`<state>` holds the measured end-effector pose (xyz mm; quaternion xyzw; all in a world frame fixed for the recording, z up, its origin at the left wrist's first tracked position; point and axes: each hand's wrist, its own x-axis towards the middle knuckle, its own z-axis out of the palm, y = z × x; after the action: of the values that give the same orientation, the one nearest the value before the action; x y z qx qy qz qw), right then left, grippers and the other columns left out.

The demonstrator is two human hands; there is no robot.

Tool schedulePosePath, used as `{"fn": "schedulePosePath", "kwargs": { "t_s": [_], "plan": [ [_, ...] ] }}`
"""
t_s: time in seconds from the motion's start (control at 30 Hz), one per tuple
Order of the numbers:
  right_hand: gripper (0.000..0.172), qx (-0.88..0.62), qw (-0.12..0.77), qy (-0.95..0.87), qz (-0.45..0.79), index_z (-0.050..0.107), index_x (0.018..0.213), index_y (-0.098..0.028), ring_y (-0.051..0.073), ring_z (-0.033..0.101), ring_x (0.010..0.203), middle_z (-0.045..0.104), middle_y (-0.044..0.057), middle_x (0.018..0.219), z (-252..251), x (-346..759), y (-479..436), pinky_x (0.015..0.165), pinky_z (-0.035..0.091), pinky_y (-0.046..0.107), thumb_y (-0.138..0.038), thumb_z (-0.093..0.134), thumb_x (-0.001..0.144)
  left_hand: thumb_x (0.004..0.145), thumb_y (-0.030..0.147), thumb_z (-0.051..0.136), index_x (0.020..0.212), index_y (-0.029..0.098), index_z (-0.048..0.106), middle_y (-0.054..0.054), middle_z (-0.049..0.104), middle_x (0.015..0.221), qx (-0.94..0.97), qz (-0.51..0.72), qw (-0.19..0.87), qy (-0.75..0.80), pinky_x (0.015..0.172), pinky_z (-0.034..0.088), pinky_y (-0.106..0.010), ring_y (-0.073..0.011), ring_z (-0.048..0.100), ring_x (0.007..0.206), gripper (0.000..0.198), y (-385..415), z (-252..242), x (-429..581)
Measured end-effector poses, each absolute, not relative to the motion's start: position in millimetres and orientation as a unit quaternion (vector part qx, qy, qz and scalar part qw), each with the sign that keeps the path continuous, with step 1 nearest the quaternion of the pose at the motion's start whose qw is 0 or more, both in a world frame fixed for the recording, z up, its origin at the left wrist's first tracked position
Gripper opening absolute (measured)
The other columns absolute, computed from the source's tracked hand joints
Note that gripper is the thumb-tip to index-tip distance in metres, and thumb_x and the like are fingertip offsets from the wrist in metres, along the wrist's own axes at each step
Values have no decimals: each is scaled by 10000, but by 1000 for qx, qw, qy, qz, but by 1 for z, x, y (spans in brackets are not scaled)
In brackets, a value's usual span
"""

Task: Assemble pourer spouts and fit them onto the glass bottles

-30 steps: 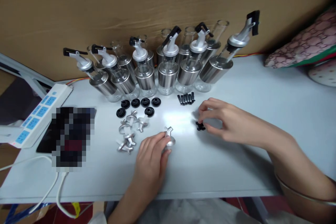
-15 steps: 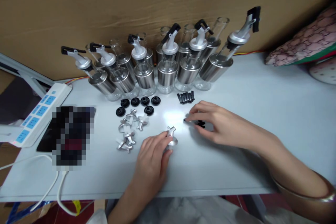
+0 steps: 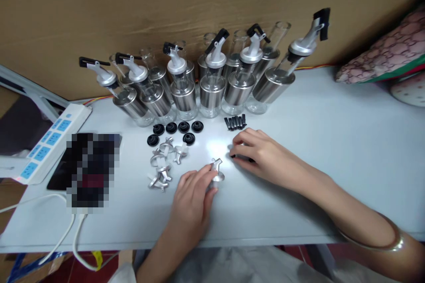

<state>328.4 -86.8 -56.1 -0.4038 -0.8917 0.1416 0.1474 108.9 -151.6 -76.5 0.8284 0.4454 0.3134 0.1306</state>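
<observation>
Between the thumb and fingers of my left hand (image 3: 195, 194) is a silver spout (image 3: 217, 172), held just above the grey table (image 3: 265, 221). My right hand (image 3: 257, 152) is to its right, fingertips pinched low over the table around a small black piece (image 3: 233, 156). More black bits lie partly hidden under that hand. Several silver spouts (image 3: 164, 172) lie in a loose group left of my left hand. Behind them are several round black caps (image 3: 183, 127). A row of small black levers (image 3: 235, 122) lies beyond my right hand.
Steel-and-glass bottles (image 3: 211, 93), some topped with spouts, stand along the back by a cardboard wall (image 3: 139, 4). At the left are a white power strip (image 3: 49, 141), a phone (image 3: 63, 163) and a white cable (image 3: 78, 239). A patterned bag (image 3: 381, 55) sits back right.
My right hand has shifted slightly left, nearer the spout, and now covers more of the black bits beneath it. My left hand keeps hold of the spout, almost unmoved.
</observation>
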Motion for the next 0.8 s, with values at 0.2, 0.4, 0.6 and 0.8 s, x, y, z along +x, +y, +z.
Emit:
{"fn": "schedulePosePath", "kwargs": {
  "t_s": [0.2,0.4,0.6,0.8],
  "plan": [
    [148,-389,188,-882,187,626,899,-147,219,578,836,637,95,881,-55,327,-88,750,470,366,-159,478,906,937,153,406,1177,162,471,-113,664,1114,833,310,131,440,878,482,-354,-195,628,1025,249,-152,-79,107],
    [146,-368,296,-843,258,599,962,-170,155,623,802,649,73,908,-43,321,-96,704,493,264,-139,460,926,949,170,397,1220,159,453,-121,655,1133,841,312,153,415,874,483,-356,-193,623,1029,277,-153,-79,106],
    [104,-419,353,-789,277,591,982,-183,118,578,631,644,26,797,-47,315,-104,566,469,220,-213,580,883,955,174,392,1215,156,456,-128,655,1130,844,319,157,401,892,471,-365,-194,614,1051,268,-153,-78,105],
    [39,-393,405,-760,323,630,840,-194,120,602,710,647,24,802,-45,310,-105,647,478,236,-165,612,858,961,189,388,1216,166,457,-123,657,1124,840,333,158,399,891,472,-360,-190,619,1048,265,-153,-76,105]
  ]
}}
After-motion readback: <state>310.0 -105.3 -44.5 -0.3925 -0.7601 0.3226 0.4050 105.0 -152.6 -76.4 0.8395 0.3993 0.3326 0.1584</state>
